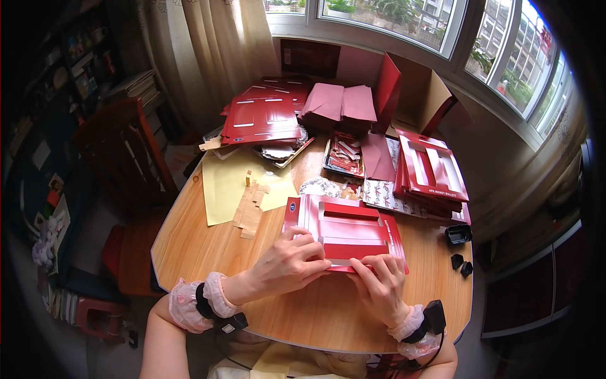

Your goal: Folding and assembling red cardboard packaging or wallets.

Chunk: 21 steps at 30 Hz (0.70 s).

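A red and white printed cardboard sheet [353, 230] with long window cut-outs and folded flaps lies on the wooden table in front of me. My left hand [291, 258] is closed at its near edge, thumb and forefinger pinching the card left of the middle. Just to the right, my right hand [379, 278] pinches the same near edge, its fingers bent over the red strip. The two sets of fingertips are a short gap apart. Under my palms, part of the sheet's near border is hidden.
Red card sheets are stacked at the back left [262, 120] and at the right [432, 167]. Pink envelopes [338, 104] stand before an open carton [413, 95]. Yellow paper [218, 186] carries tan tape strips [249, 208]. A small black tray [458, 235] sits by the right edge.
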{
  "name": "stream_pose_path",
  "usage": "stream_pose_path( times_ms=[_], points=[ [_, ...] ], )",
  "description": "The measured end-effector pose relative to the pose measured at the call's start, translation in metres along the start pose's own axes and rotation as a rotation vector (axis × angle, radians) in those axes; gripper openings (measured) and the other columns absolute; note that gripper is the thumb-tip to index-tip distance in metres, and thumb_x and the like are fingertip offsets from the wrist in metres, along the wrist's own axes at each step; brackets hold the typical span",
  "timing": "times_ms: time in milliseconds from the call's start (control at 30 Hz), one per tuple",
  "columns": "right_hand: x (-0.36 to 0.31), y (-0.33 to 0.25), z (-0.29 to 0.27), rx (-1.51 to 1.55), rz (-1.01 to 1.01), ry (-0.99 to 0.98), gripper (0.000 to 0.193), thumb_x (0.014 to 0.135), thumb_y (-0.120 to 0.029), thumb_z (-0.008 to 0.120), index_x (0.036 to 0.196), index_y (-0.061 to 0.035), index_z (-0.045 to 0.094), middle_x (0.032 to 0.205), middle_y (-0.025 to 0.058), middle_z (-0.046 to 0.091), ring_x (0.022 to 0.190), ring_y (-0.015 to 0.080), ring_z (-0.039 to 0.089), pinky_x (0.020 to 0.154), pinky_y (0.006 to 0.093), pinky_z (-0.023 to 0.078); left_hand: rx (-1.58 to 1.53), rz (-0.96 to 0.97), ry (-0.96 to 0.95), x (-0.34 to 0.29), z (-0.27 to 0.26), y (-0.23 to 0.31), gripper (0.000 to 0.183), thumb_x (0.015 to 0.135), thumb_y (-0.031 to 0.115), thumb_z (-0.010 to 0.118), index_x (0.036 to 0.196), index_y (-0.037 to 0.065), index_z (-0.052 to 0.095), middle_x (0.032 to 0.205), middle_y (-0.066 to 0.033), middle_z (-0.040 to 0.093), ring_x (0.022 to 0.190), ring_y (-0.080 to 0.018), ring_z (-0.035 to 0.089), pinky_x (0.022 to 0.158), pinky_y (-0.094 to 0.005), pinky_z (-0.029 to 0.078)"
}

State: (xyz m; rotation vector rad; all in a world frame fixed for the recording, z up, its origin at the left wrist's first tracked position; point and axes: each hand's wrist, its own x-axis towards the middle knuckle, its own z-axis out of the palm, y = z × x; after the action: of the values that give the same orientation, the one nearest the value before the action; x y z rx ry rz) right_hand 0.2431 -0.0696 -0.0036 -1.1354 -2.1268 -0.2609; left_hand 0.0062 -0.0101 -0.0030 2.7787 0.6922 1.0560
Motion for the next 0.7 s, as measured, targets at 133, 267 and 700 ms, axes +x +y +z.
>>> stream_pose_path(
  times_ms=[133, 267, 700],
  points=[
    [-0.001, 0.002, -0.001, -0.013, -0.029, -0.050, 0.025, 0.076, -0.014, 0.080, 0.099, -0.0089, 0.073, 0.085, 0.0007, 0.062, 0.080, 0.0218, 0.056, 0.074, 0.0365, 0.042, 0.003, -0.007, 0.015, 0.000, 0.002, 0.001, 0.010, 0.082, 0.020, 0.076, 0.089, 0.014, 0.071, 0.084, 0.0010, 0.060, 0.086, -0.0183, 0.060, 0.088, -0.0384, 0.048],
    [-0.005, 0.002, 0.003, 0.002, -0.061, -0.050, 0.024, 0.076, -0.015, 0.080, 0.098, -0.0097, 0.073, 0.084, 0.0002, 0.062, 0.078, 0.0212, 0.056, 0.072, 0.0364, 0.043, -0.004, 0.004, 0.010, 0.003, 0.004, 0.003, 0.012, 0.081, 0.021, 0.076, 0.090, 0.014, 0.071, 0.085, 0.0006, 0.059, 0.087, -0.0190, 0.060, 0.085, -0.0370, 0.049],
    [-0.005, 0.016, -0.004, -0.047, -0.054, 0.044, 0.021, 0.073, -0.018, 0.081, 0.091, -0.0110, 0.073, 0.081, -0.0021, 0.062, 0.078, 0.0177, 0.059, 0.074, 0.0340, 0.043, 0.072, -0.001, -0.003, 0.000, -0.003, -0.003, 0.016, 0.079, 0.023, 0.081, 0.092, 0.017, 0.075, 0.081, 0.0039, 0.061, 0.076, -0.0153, 0.059, 0.075, -0.0319, 0.047]
  ],
)
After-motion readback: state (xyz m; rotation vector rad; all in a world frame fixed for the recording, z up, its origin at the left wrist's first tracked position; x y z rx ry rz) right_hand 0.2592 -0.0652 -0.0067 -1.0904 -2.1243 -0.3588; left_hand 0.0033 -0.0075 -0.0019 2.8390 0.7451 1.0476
